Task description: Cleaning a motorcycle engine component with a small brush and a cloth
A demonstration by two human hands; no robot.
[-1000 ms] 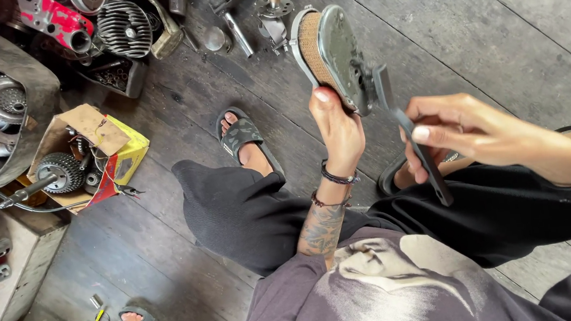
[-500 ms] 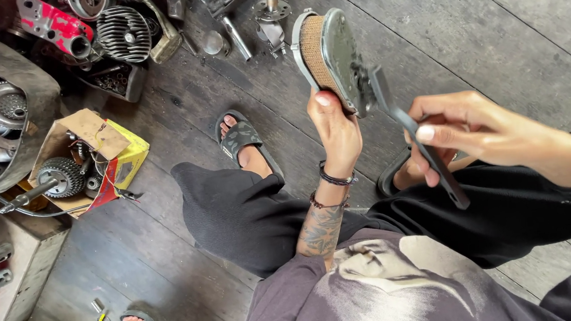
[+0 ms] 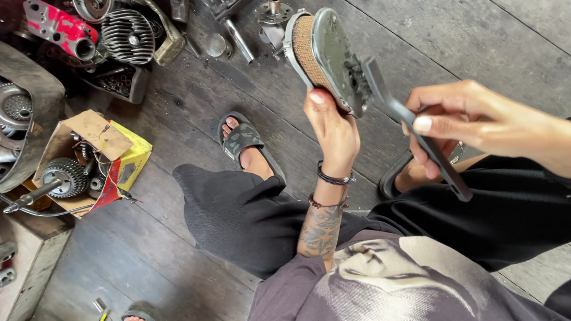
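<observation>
Metal air filter (image 3: pixel 323 57) gripped in left hand (image 3: pixel 333 132), right hand (image 3: pixel 464 121) holding, seemingly, dark brush (image 3: pixel 412 125) against it

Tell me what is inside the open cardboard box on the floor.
The cardboard box holds a ribbed round metal part on a shaft, plus thin wires. Whatever lies beneath them and under the flaps is covered.

An open cardboard box (image 3: pixel 102 152) with yellow and red sides lies on the floor (image 3: pixel 493 18), well left of the left hand (image 3: pixel 333 132), its brown flaps spread, metal parts inside.
</observation>
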